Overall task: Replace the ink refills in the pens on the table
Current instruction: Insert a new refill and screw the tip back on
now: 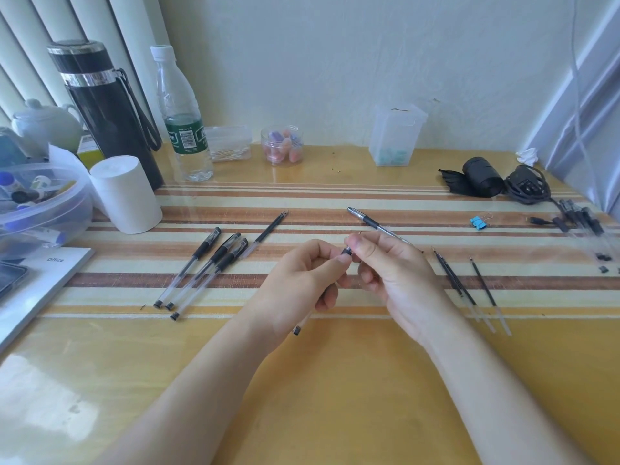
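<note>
My left hand grips a clear pen barrel upright over the table's middle; its black end plug pokes out below the palm. My right hand pinches the small black piece at the barrel's top, fingertips touching the left hand's. Just behind lies an uncapped pen with a silver tip. Three capped pens lie side by side on the left, with a loose refill next to them. To the right, several thin dark refills lie on the striped mat.
More pens and loose caps sit at the far right, near a blue binder clip and a black pouch. A paper roll, flask, water bottle, clear bowl and booklet crowd the left.
</note>
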